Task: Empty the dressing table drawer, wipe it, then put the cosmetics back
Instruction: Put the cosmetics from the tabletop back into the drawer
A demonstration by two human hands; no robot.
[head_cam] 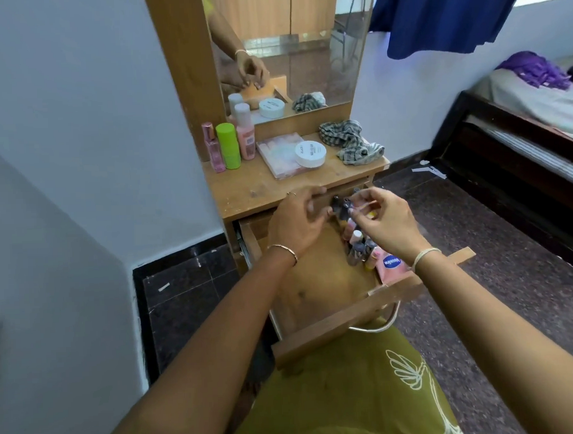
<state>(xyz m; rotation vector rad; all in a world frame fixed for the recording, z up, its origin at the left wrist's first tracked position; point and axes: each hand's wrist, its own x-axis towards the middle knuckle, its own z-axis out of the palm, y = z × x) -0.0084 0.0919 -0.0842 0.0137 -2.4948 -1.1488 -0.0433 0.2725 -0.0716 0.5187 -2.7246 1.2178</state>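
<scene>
The wooden drawer (328, 329) stood pulled well out from under the dressing table top (264, 191), its pale, scuffed floor bare along the left and middle. A row of small bottles (357, 246) stood crowded against its right wall, with a pink tube (390, 264) bearing a blue label lying at the near right corner. Both hands hovered over the drawer's far end. The left hand (298, 219) had its fingers curled inward, and the right hand (386, 220) had its fingertips drawn together, just beside two dark little bottles (340, 206). Blur made it impossible to tell whether either hand actually gripped one. On the top stood a pink perfume bottle (213, 151), a green container (227, 145) and a pink bottle (245, 134), near a flat palette (276, 158) carrying a white jar (310, 153), with a checked cloth (350, 143) crumpled to the right.
</scene>
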